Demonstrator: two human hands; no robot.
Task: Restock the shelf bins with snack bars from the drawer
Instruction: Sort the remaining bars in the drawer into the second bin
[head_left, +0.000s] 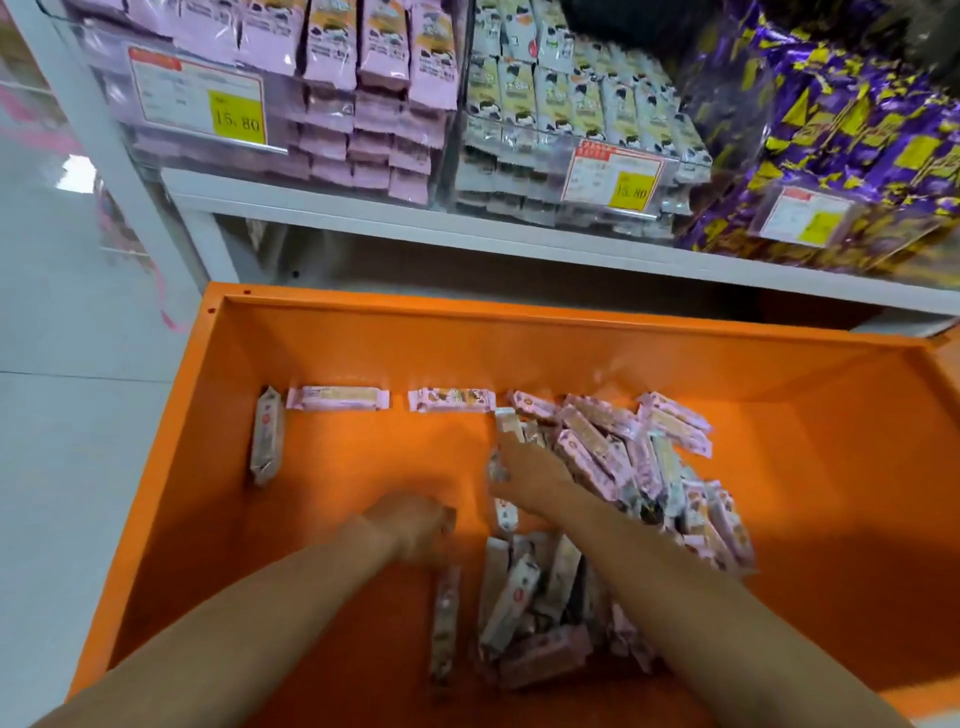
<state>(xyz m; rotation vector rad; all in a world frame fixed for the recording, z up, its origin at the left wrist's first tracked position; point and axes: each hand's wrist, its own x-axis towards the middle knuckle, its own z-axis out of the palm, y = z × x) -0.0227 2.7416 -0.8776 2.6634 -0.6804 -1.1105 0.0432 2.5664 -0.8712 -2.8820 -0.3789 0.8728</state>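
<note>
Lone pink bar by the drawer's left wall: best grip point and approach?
Probably pinch the lone bar across its narrow width at mid-length, coming from above. It lies on the drawer floor with its long axis running front to back, apart from the other bars. The left wall is close, so a side approach looks cramped.

You can read only two figures here. On the left bin (119, 98), which holds pink packs, the left price label (197, 101) has a yellow patch marked "15.80" in dark numerals. Its red header and small print are too blurred to make out. The middle price label (613, 176), on the middle bin (498, 182) of pale packs, shows the same "15.80" on yellow. The right price label (808, 213), on the purple-and-yellow packs, has a yellow patch you cannot read. The print on the snack bars (613, 447) in the drawer (519, 343) is also illegible.
</note>
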